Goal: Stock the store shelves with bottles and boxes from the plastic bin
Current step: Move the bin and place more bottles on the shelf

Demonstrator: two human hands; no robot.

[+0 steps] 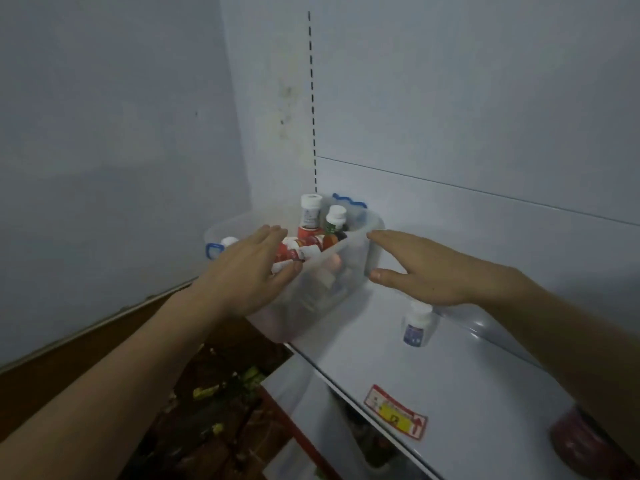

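A clear plastic bin [349, 268] with blue handles stands at the left end of the white shelf [460, 368], against the back wall. It holds several bottles, among them a tall white-capped bottle [310, 213] and a green-labelled bottle [335, 221], with red-labelled ones lying below. My left hand [249, 271] lies with straight fingers on the bin's near left side, over the red-labelled bottles. My right hand [429, 271] is spread open at the bin's right wall, thumb low, fingers near the rim. A small white bottle with a blue label [417, 323] stands on the shelf under my right wrist.
The shelf's front edge carries a red and yellow price tag [396, 412]. A dark red jar [578, 441] sits at the lower right. Below the shelf is a lower level [367, 441] with dark items. A brown patterned floor [214, 403] lies to the left.
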